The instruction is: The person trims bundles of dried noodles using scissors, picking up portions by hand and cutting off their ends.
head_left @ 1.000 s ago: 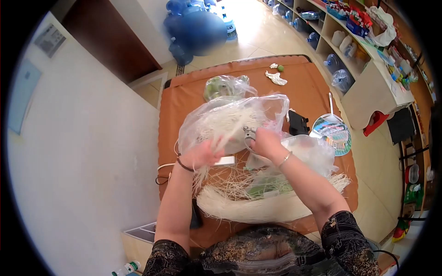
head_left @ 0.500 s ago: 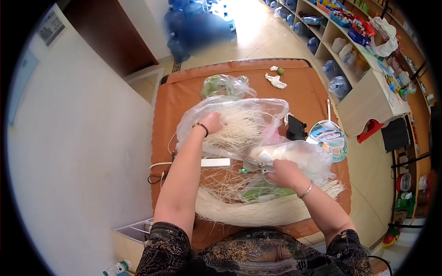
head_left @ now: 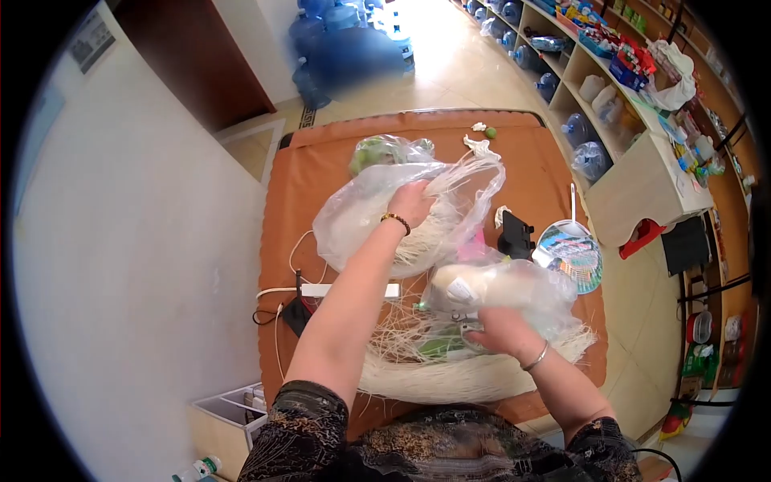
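Note:
My left hand (head_left: 412,201), with a beaded bracelet at the wrist, is closed around a bunch of thin pale strands (head_left: 462,171) above an open clear plastic bag (head_left: 341,210). More of the same strands lie inside the bag. My right hand (head_left: 499,331) is closed on small metal scissors (head_left: 460,316), partly hidden by the fingers. Just beyond it lies a second plastic bag (head_left: 514,285) with pale contents and a white label. A long bundle of pale strands (head_left: 450,381) stretches along the near side, with tangled loose strands (head_left: 393,331) beside it.
The brown-covered table (head_left: 309,173) also bears a white power strip (head_left: 333,290), a round fan (head_left: 569,255), a black case (head_left: 516,234) and a bag of green items (head_left: 377,153). A white wall (head_left: 144,225) rises at left; shelves (head_left: 614,120) stand at right.
My left hand has moved right and away from me, drawing a bunch of strands up from the bag. My right hand has come slightly nearer to me, still with the scissors.

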Demonstrator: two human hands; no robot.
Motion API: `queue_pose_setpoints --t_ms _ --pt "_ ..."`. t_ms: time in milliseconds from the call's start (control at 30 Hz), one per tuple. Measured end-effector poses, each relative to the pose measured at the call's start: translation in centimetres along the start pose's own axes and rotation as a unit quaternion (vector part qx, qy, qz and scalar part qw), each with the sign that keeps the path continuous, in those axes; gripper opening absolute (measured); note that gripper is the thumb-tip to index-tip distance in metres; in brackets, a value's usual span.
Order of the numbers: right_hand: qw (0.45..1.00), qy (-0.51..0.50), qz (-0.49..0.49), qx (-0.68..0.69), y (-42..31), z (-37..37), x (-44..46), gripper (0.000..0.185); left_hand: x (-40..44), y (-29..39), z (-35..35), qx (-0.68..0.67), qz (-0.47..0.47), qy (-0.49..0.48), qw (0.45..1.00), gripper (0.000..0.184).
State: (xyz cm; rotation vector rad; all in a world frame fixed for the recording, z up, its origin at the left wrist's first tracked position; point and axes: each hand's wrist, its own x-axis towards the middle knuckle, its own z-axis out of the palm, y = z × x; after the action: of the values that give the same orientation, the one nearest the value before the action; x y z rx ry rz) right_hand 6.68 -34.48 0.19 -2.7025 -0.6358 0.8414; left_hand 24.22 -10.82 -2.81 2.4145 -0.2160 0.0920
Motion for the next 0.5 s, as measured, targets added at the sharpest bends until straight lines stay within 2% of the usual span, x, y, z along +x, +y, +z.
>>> queue_pose_setpoints --t_ms 67,133,200,267,367,400,467,500 --pt "1.000 0.005 -0.007 -0.011 0.3 0.0 0.1 0.040 0.2 -1.5 -0.1 -0.031 0.015 0.021 0.999 0.031" --pt "1.000 0.006 -0.011 -0.002 0.9 0.3 -0.4 0.040 -0.9 -3.6 -1.2 0.123 -0.089 -0.002 0.988 0.031" --pt "1.000 0.000 0.002 0.017 1.6 0.4 -0.9 0.040 -1.8 -10.0 -1.8 0.203 -0.054 0.054 0.976 0.030" --pt "0.999 -0.003 0.014 0.036 2.4 0.9 -1.5 0.040 -3.8 -6.9 -6.2 0.242 -0.145 0.003 0.959 0.031" --pt "1.000 0.008 0.001 0.030 3.3 1.7 -1.8 0.041 -6.4 -8.0 -6.9 0.292 -0.117 -0.020 0.949 0.031" --pt "0.999 0.011 0.000 0.036 3.5 2.0 -2.0 0.041 -7.1 -8.0 -6.9 0.293 -0.117 -0.019 0.949 0.031" --pt "0.999 0.012 0.000 0.043 3.4 2.1 -2.2 0.041 -8.1 -7.9 -6.7 0.180 -0.071 -0.101 0.976 0.045" --pt "0.998 0.012 0.003 0.061 3.0 1.5 -2.6 0.041 -8.3 -7.6 -6.8 0.179 -0.071 -0.101 0.976 0.045"
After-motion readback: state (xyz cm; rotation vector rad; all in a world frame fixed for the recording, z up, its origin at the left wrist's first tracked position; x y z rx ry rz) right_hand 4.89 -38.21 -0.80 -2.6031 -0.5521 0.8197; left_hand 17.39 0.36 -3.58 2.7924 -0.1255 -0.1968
